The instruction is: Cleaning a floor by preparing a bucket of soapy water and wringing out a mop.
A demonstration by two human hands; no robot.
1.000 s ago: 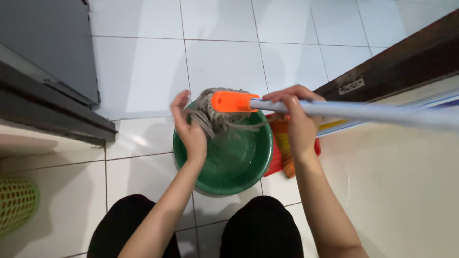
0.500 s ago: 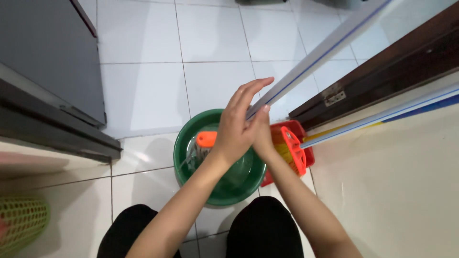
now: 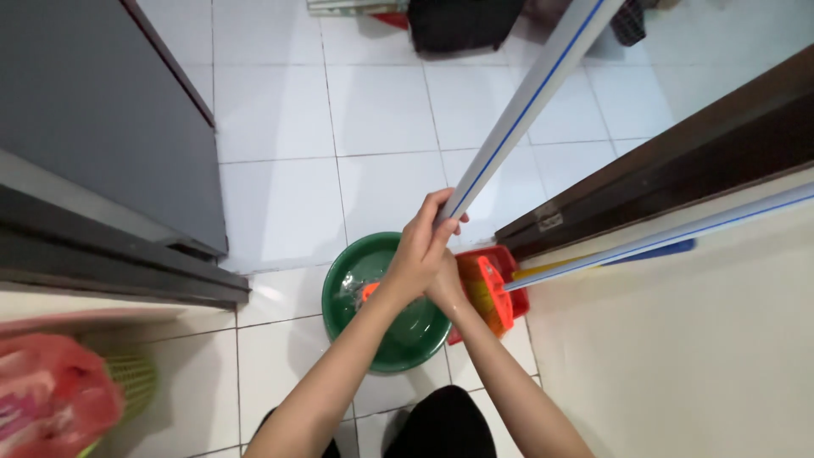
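Now closed, left hand (image 3: 418,254) fingers grip mop pole (image 3: 526,106); right hand (image 3: 448,284) seemingly too.

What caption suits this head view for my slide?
Both hands grip a pale mop handle above a green basin.

I see a white tiled floor (image 3: 280,203) filling most of the frame. On it, at lower centre, sits a green basin (image 3: 343,284), with a red-orange caddy (image 3: 509,284) touching its right side. A green basket (image 3: 136,373) stands at lower left. A dark bag (image 3: 462,21) lies at the top edge.
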